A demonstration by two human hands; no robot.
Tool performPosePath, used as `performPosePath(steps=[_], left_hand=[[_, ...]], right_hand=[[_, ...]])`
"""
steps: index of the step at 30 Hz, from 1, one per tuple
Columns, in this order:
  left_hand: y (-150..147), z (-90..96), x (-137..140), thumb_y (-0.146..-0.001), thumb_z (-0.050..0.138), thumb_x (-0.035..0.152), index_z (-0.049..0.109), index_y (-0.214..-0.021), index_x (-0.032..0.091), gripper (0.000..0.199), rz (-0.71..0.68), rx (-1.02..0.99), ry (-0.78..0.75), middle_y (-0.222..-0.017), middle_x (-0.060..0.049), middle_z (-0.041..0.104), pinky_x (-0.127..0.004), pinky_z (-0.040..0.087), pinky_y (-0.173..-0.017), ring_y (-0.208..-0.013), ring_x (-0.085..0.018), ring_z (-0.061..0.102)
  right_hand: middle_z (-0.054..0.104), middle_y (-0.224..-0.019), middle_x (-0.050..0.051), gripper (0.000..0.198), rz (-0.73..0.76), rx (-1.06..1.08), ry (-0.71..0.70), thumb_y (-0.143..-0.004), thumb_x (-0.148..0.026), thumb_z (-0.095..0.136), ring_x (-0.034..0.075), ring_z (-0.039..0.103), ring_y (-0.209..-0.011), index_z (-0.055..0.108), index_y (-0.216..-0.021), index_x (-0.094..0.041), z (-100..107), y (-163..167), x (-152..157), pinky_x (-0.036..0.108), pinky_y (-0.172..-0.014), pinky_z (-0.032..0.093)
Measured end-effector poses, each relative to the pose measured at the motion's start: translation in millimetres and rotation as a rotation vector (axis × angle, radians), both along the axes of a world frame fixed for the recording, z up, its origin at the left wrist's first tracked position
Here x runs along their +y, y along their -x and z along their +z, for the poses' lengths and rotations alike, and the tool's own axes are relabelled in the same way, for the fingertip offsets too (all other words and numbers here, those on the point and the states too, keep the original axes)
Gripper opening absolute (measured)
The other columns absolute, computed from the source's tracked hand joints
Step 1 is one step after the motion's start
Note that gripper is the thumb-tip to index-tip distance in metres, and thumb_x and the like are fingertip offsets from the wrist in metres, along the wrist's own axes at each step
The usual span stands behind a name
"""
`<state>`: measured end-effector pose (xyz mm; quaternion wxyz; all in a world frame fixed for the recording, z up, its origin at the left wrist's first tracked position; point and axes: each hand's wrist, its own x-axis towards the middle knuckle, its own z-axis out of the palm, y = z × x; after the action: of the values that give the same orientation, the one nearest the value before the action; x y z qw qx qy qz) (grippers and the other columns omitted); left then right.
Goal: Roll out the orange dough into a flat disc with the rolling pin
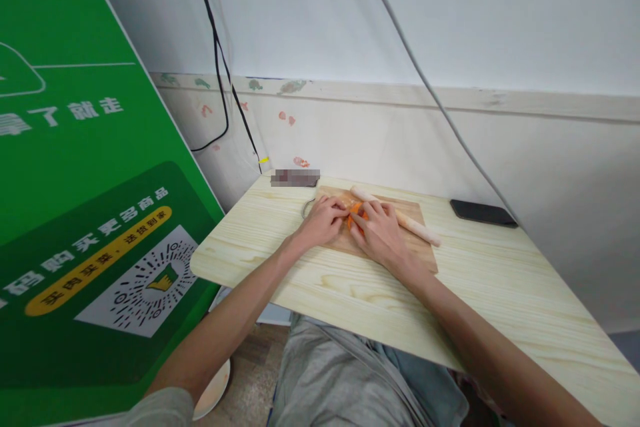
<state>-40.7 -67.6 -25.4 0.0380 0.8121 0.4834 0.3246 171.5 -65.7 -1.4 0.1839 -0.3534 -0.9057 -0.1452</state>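
1. Over on the left stands a tall green banner [75, 147], printed with white characters and a square code.
2. Next to it, black cables [214, 33] hang down the wall to the back corner of the pale wooden table [500, 287].
3. Near that corner lies a dark object [295, 179], too blurred out to name.
4. The person's left hand [323, 220] is over the board's left part, fingertips bunched at the orange piece; I can't tell whether they pinch it.
5. The orange piece [357, 209] sits on the wooden board [417, 251], between both hands, partly covered.
6. The right hand [381, 232] curls over it, fingers bent; how firmly it grips, I can't tell.
7. Behind that hand, a rolling pin [420, 228] lies slantwise across the board.
8. Farther right, a black phone [483, 213] lies flat.
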Motion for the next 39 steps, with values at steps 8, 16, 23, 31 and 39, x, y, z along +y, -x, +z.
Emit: performPosePath(steps=[8, 16, 23, 31, 39], left_hand=[[0.9, -1.0, 1.6, -0.091, 0.059, 0.005, 0.086, -0.111, 0.022, 0.038, 0.005, -0.038, -0.01, -0.114, -0.008, 0.075, -0.043, 0.054, -0.11, -0.115, -0.025, 0.065], [-0.7, 0.8, 0.7, -0.092, 0.058, 0.005, 0.086, -0.111, 0.023, 0.039, 0.02, -0.027, -0.001, -0.116, -0.008, 0.075, -0.044, 0.054, -0.112, -0.116, -0.025, 0.065], [0.8, 1.7, 1.0, -0.092, 0.059, 0.006, 0.087, -0.108, 0.022, 0.036, 0.002, -0.034, -0.006, -0.114, -0.009, 0.076, -0.043, 0.055, -0.109, -0.114, -0.024, 0.066], [1.0, 4.8, 0.2, -0.089, 0.062, 0.005, 0.088, -0.107, 0.024, 0.036, -0.003, -0.051, 0.012, -0.113, -0.007, 0.076, -0.044, 0.056, -0.109, -0.112, -0.024, 0.067], [1.5, 4.9, -0.4, -0.087, 0.061, 0.002, 0.088, -0.103, 0.021, 0.037, -0.016, -0.081, 0.0, -0.111, -0.008, 0.077, -0.043, 0.056, -0.108, -0.111, -0.024, 0.068]], right_hand=[[0.072, -0.126, 0.018, 0.03, -0.061, 0.082, 0.002, -0.108, -0.036, 0.056, 0.035, 0.056, -0.119, 0.08, -0.118, -0.02, -3.3, 1.8, -3.5, 0.05, -0.103, 0.041], [0.072, -0.129, 0.019, 0.034, -0.047, 0.027, -0.007, -0.108, -0.032, 0.051, 0.036, 0.055, -0.122, 0.078, -0.125, -0.019, -0.4, 3.0, -3.4, 0.052, -0.104, 0.04], [0.07, -0.13, 0.019, 0.032, -0.064, 0.071, -0.026, -0.107, -0.033, 0.056, 0.035, 0.056, -0.122, 0.079, -0.124, -0.021, 0.5, 1.4, -6.2, 0.05, -0.103, 0.041], [0.072, -0.128, 0.017, 0.026, -0.021, 0.06, 0.028, -0.105, -0.031, 0.06, 0.036, 0.055, -0.124, 0.081, -0.117, -0.021, 0.3, 1.0, -3.9, 0.05, -0.102, 0.042], [0.073, -0.123, 0.015, 0.022, 0.01, 0.135, 0.009, -0.104, -0.031, 0.063, 0.034, 0.057, -0.121, 0.083, -0.106, -0.022, -2.3, -2.3, -4.2, 0.05, -0.104, 0.043]])
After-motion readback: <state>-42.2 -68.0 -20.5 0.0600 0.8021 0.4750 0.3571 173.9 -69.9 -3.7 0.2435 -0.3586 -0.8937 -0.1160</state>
